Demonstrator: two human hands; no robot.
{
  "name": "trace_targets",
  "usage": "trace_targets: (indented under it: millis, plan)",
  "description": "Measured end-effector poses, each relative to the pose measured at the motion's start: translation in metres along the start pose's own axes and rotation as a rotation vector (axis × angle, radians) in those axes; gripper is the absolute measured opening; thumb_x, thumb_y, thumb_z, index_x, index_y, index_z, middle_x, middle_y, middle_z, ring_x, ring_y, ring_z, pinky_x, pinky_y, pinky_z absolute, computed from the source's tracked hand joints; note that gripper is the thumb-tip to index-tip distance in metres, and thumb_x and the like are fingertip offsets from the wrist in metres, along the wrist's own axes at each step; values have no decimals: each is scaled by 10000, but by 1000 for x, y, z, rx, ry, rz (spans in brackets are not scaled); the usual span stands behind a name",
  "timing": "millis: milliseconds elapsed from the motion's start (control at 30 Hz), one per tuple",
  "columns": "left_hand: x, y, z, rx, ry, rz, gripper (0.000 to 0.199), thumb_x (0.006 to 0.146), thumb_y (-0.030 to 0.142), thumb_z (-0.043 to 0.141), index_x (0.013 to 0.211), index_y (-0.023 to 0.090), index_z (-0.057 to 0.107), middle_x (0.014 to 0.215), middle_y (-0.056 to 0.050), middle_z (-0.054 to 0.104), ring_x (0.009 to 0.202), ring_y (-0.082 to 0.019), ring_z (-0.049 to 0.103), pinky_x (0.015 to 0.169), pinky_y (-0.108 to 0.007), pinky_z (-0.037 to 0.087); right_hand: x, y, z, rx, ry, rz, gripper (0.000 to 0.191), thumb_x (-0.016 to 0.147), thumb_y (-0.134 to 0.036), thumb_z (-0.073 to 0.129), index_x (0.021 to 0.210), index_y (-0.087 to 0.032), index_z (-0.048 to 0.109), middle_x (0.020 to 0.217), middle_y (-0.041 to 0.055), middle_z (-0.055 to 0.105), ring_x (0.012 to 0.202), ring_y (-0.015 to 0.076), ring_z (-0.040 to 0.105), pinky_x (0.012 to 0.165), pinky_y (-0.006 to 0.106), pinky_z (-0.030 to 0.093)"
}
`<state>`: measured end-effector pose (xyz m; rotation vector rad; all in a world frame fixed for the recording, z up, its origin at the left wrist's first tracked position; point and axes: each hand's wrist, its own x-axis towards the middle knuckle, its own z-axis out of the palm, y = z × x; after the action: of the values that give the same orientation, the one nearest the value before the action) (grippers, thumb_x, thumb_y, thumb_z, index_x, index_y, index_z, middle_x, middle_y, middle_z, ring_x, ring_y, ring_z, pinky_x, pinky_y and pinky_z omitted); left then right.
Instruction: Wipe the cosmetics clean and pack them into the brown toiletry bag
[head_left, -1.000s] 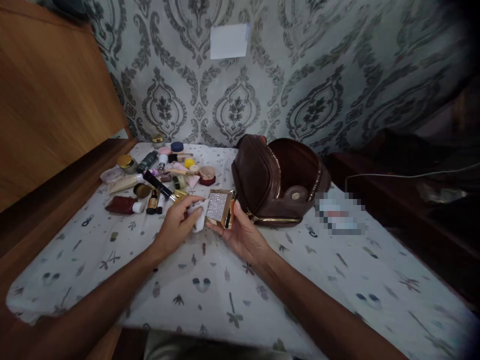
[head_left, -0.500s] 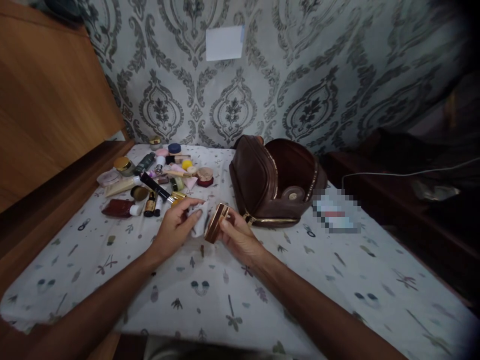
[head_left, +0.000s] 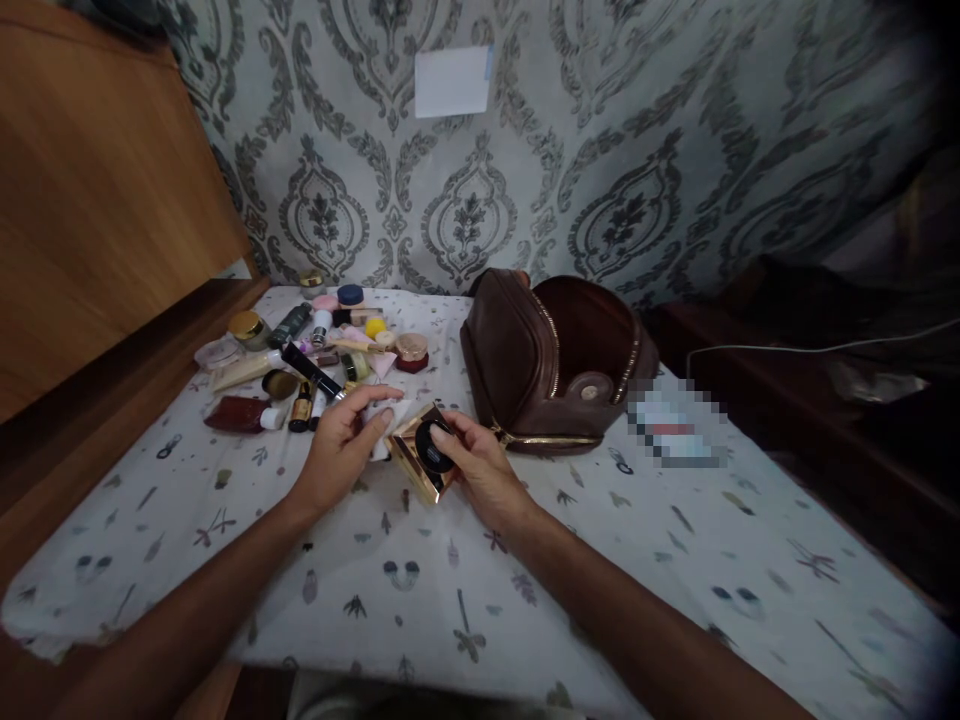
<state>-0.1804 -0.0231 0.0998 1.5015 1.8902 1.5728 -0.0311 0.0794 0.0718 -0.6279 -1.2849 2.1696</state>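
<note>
My right hand [head_left: 484,465] grips a gold compact [head_left: 420,455] with a round black mark on its face, the thumb lying on that mark. Pinched in my left hand [head_left: 341,445] is a white cloth or tissue [head_left: 384,425], which touches the compact's left side. Both hands are above the table near its middle. Behind my right hand stands a brown leather bag [head_left: 510,350], unzipped and gaping. Many cosmetics lie to the left, among them a dark red bottle [head_left: 236,413] and a gold-lidded jar [head_left: 247,327].
A patterned white cloth [head_left: 450,620] covers the table. At its left edge rises a wooden panel [head_left: 105,180]. Right of the bag lies a blurred-out item [head_left: 679,425]. A white cable [head_left: 787,348] runs over dark furniture at the right. Patterned wallpaper is behind.
The compact has turned from its narrow edge to its broad face, showing the round black mark. My left hand has shifted slightly left with the white cloth.
</note>
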Motion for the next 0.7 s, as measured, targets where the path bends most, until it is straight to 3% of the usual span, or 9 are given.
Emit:
trace_targets:
  millis: [167,367,533,700]
  plan:
    - [0,4,-1,179,1,218,205,930,230,496,1049,185,656,1047,-67,673,1009,-215,617,882,-339,459,3,7,-4,-23,70,-58,416,650,-494,802,925,-208,678,772,-14,631,617,108,531,483,206,378]
    - [-4,0,3,453,-63,502,261,943,113,419,1104,149,622,1056,-109,646,1021,-230,588,898,-386,481,6,12,-8,-96,128,-127,428,674,-496,779,956,-197,661,737,-21,588,551,84,448,444,206,330]
    - [-5,-3,5,594,-89,623,275,932,91,418,1114,129,620,1041,-136,640,995,-252,580,866,-416,504,7,14,-9,-116,168,-138,456,671,-480,784,998,-206,622,720,-40,563,536,84,449,439,205,371]
    - [-11,4,14,620,-192,747,260,941,89,407,1079,121,625,984,-135,662,958,-245,598,851,-415,521,5,13,-10,-52,195,-136,470,661,-441,804,1021,-236,580,786,-39,578,683,130,558,523,223,477]
